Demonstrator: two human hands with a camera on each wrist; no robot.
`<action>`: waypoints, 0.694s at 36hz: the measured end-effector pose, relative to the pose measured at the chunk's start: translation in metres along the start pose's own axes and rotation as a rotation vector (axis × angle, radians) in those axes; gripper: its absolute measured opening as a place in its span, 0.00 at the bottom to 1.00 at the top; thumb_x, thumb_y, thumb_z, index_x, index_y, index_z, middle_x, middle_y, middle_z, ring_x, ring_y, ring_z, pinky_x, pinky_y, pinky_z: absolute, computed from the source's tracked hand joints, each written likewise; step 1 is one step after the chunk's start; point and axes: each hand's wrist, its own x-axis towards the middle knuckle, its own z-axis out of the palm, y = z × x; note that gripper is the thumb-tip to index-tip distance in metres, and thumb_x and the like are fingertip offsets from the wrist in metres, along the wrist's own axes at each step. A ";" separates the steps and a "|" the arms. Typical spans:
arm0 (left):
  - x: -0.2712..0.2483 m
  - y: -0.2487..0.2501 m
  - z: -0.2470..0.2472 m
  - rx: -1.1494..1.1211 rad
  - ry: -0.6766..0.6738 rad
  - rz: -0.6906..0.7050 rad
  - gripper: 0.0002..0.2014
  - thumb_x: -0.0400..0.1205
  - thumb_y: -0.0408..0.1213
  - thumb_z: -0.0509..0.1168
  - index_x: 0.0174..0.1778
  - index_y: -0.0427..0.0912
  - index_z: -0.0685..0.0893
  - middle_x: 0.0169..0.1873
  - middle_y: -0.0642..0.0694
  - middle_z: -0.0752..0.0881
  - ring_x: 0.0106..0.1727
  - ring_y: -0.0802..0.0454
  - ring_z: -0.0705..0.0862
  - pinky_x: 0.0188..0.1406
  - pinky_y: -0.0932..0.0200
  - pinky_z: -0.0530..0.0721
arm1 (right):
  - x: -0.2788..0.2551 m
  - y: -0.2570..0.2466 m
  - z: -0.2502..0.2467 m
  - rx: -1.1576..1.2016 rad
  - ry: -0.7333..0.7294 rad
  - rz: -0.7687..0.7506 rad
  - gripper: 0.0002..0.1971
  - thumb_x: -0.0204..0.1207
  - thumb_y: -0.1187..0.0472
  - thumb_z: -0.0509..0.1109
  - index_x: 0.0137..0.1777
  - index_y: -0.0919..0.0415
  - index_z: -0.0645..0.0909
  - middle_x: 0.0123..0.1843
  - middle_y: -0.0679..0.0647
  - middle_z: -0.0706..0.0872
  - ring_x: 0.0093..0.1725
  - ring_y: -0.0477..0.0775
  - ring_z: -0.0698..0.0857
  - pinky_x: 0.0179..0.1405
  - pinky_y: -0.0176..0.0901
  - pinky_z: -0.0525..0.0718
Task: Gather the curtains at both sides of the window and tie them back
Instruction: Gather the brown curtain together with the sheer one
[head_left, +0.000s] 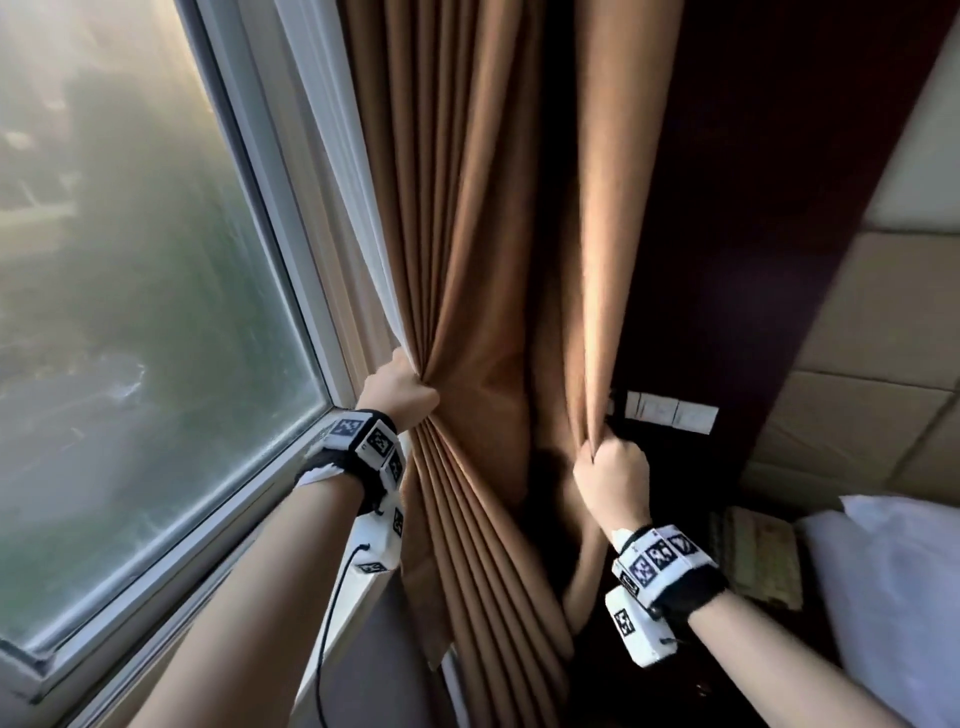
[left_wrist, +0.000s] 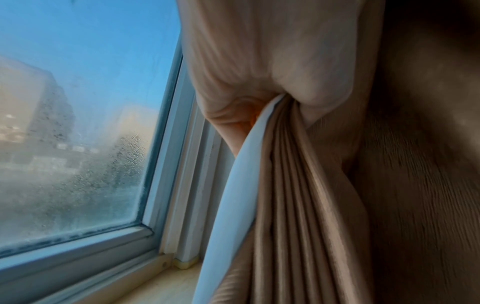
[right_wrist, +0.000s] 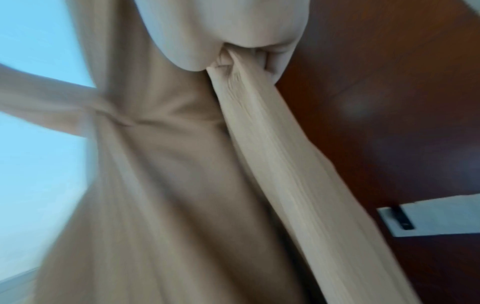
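Misted window (head_left: 156, 270), pleated tan curtain (head_left: 467, 234)

A dark wood panel (head_left: 769, 208) ran up the wall, carrying a white switch plate (head_left: 670, 411). Beside it were padded beige wall panels (head_left: 872, 332), a white pillow (head_left: 893, 587) and a woven mat (head_left: 758, 556).

Hazy daylight enters through the fogged window (head_left: 130, 312), glaring at its top. The wall (head_left: 753, 208) beside it sits in deep shadow. The right wrist view is motion-blurred; edges bend.
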 end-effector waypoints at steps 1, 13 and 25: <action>-0.003 0.002 0.001 -0.004 -0.007 0.005 0.26 0.71 0.34 0.60 0.67 0.39 0.68 0.60 0.34 0.82 0.61 0.32 0.79 0.59 0.50 0.78 | -0.012 -0.006 -0.004 -0.013 -0.015 -0.040 0.05 0.68 0.69 0.71 0.40 0.73 0.85 0.26 0.72 0.83 0.27 0.74 0.85 0.24 0.55 0.82; -0.043 0.015 0.011 -0.093 -0.214 0.062 0.39 0.60 0.40 0.64 0.72 0.43 0.71 0.60 0.42 0.83 0.64 0.40 0.80 0.67 0.50 0.78 | -0.071 -0.087 -0.006 -0.267 -0.384 -0.374 0.16 0.83 0.65 0.51 0.63 0.66 0.77 0.54 0.66 0.88 0.54 0.68 0.87 0.50 0.55 0.82; -0.043 0.013 0.001 -0.418 -0.443 0.033 0.63 0.52 0.64 0.83 0.81 0.50 0.60 0.76 0.52 0.72 0.74 0.51 0.73 0.78 0.44 0.67 | -0.067 -0.096 -0.010 -0.297 -0.524 -0.578 0.11 0.75 0.72 0.56 0.53 0.68 0.78 0.54 0.67 0.87 0.53 0.70 0.87 0.49 0.58 0.83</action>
